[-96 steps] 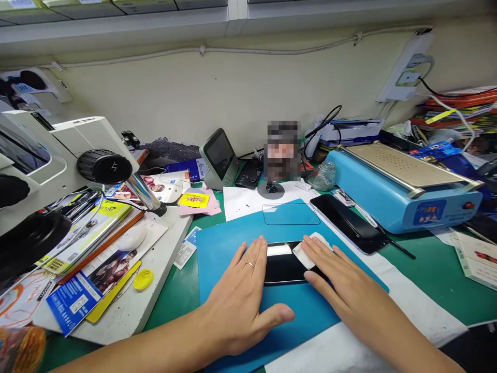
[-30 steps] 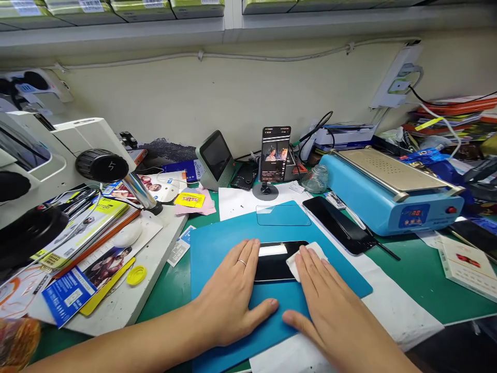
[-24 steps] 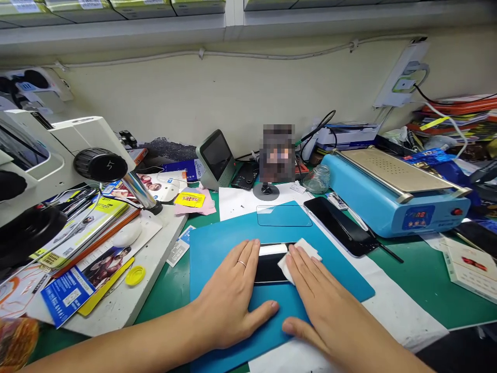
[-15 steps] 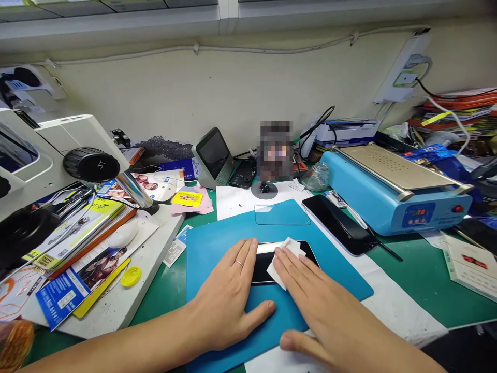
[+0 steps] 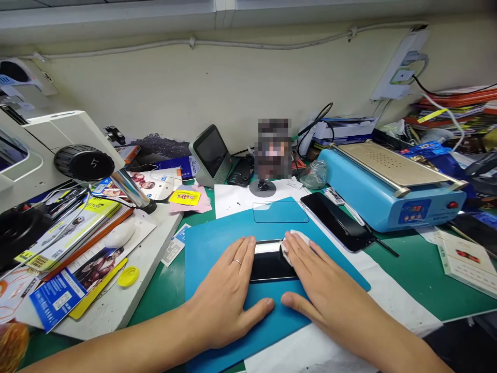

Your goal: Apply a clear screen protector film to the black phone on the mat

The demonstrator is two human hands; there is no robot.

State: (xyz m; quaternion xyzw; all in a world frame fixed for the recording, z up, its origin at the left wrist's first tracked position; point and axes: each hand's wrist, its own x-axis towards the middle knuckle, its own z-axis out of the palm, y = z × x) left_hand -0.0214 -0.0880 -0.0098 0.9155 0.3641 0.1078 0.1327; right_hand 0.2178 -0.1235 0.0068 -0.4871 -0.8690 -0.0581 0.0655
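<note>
A smartphone (image 5: 269, 267) with a dark screen lies flat and sideways on a blue mat (image 5: 217, 235). My left hand (image 5: 227, 292), a ring on one finger, rests over the phone's left end with its fingers stretched out together and the thumb apart. Under the flat fingers of my right hand (image 5: 316, 280) a white wipe (image 5: 297, 235) is pressed on the phone's right end; part of the wipe is hidden. Beyond the phone, a clear glass screen protector (image 5: 280, 212) with a dark border lies on the mat.
Right of the mat lie another black phone (image 5: 336, 223) and a blue heating machine (image 5: 388, 189) with a metal top plate. A glass jar (image 5: 313, 174) stands behind. At left are a microscope stand (image 5: 132, 186), a white mouse (image 5: 119, 234) and a yellow cap (image 5: 128, 276).
My right hand has slid the wipe rightward to the phone's right end, uncovering more of the dark screen. My left hand stays in place on the left end.
</note>
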